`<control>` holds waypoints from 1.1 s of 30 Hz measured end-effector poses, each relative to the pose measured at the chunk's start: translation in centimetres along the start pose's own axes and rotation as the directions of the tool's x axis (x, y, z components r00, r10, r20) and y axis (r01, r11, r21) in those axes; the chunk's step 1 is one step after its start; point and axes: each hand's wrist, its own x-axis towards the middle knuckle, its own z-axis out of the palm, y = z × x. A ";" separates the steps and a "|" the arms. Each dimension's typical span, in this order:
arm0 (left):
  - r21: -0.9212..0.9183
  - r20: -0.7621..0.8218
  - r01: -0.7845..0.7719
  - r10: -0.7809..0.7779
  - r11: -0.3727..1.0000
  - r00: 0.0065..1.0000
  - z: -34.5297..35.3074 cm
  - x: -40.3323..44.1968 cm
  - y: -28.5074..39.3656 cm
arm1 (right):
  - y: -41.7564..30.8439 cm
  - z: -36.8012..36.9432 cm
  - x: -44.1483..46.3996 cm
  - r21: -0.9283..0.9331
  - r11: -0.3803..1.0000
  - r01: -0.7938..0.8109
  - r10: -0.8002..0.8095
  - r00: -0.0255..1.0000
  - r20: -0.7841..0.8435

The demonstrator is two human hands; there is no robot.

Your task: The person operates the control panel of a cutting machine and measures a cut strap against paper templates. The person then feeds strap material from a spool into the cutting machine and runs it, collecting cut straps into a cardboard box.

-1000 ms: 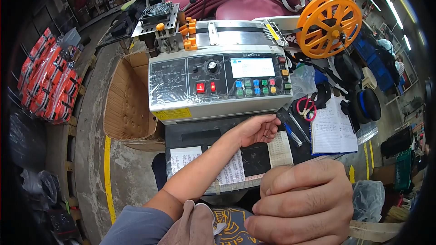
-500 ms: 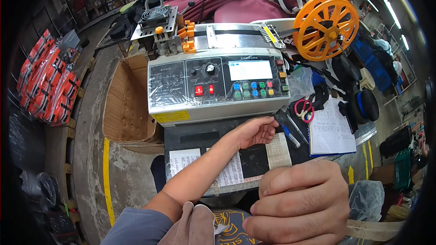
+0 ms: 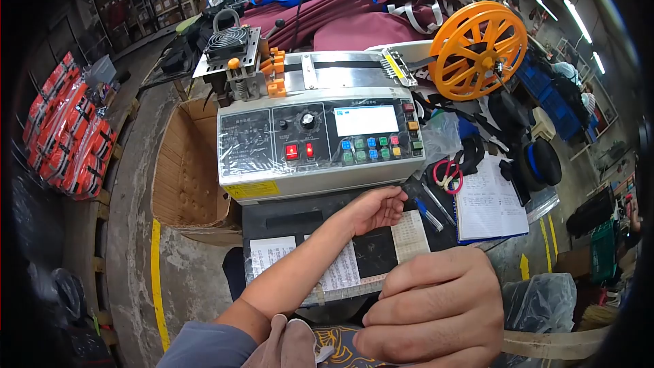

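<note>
1. The left hand [image 3: 377, 211] is loosely curled, nothing visible in it, near the front of the machine [image 3: 245, 153].
2. The right hand [image 3: 436, 303], nearest, has its fingers folded; whether it holds anything, I cannot tell.
3. A careless rightward sweep by the left hand could scatter the pens [image 3: 429, 215]; reaching far could bump the buttons [image 3: 372, 153].

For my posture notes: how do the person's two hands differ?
The left hand is farther away, by the machine, and looks smaller; the right hand is near the camera and looks bigger. The left hand shows part of its palm, fingers loosely curled; the right hand shows the backs of its bent fingers. Both are bare.
</note>
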 end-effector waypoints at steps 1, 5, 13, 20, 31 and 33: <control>0.002 -0.001 -0.001 0.001 1.000 1.000 0.0 0.0 0.0 | -0.1 0.1 -0.1 -0.009 1.000 -0.003 0.003 1.000 -0.011; -0.010 0.026 0.000 0.000 1.000 1.000 -0.5 0.4 -0.2 | -0.4 -3.7 1.6 0.194 0.953 -0.235 0.134 0.895 0.425; -0.003 0.017 -0.001 0.001 1.000 1.000 -0.1 0.2 -0.2 | -1.2 -3.6 1.0 0.123 0.965 -0.230 0.174 0.918 0.355; 0.002 0.000 -0.003 0.003 1.000 1.000 0.2 0.0 -0.1 | -1.4 -3.6 1.0 0.109 0.965 -0.238 0.189 0.921 0.340; 0.003 -0.014 -0.010 0.010 1.000 1.000 0.3 0.0 -0.2 | -1.3 -3.7 1.1 0.125 0.965 -0.229 0.174 0.923 0.344; 0.005 -0.020 -0.012 0.012 1.000 1.000 0.3 0.0 -0.2 | -1.2 -2.4 0.8 0.096 0.981 -0.169 0.153 0.975 0.159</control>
